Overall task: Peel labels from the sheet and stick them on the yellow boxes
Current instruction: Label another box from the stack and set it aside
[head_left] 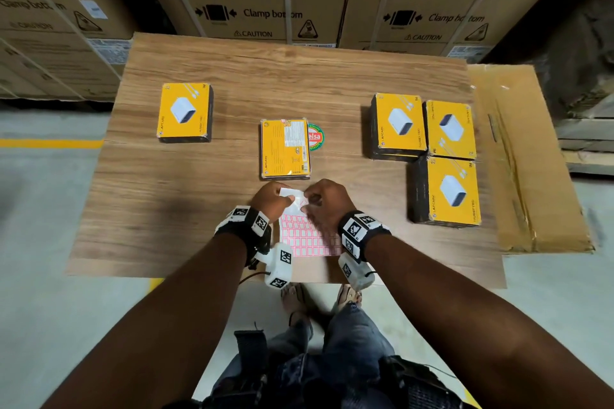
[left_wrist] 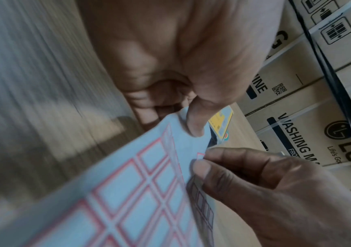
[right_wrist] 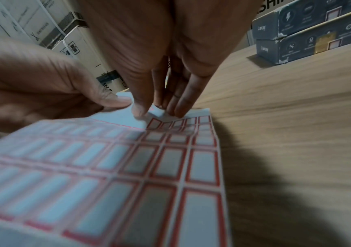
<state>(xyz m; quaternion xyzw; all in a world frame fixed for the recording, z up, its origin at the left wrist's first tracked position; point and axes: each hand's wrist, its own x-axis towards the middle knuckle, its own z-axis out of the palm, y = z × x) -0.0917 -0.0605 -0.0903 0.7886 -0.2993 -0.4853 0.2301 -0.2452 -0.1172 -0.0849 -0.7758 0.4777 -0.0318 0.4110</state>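
Hands meet low in the centre of the head view as a label comes off its sheet: at left of the pair, the left hand [head_left: 270,201] pinches the sheet's bare top margin between thumb and curled fingers, while the right hand [head_left: 327,201] nips a red-bordered label [right_wrist: 156,112] between thumb and fingertips, its corner already curled up off the label sheet [head_left: 304,237]. Peeling appears to be the step in hand; the next move likely calls for a slow pull so the label does not tear or fold on itself, then a short carry up to the middle yellow box [head_left: 285,148], which lies back-face up just above the hands. Across the wooden table [head_left: 186,209], one yellow box [head_left: 184,111] sits at upper left, well apart, and three more yellow boxes [head_left: 428,156] cluster at right; open tabletop lies on both sides of the sheet, whose lower end comes close to the table's near edge.
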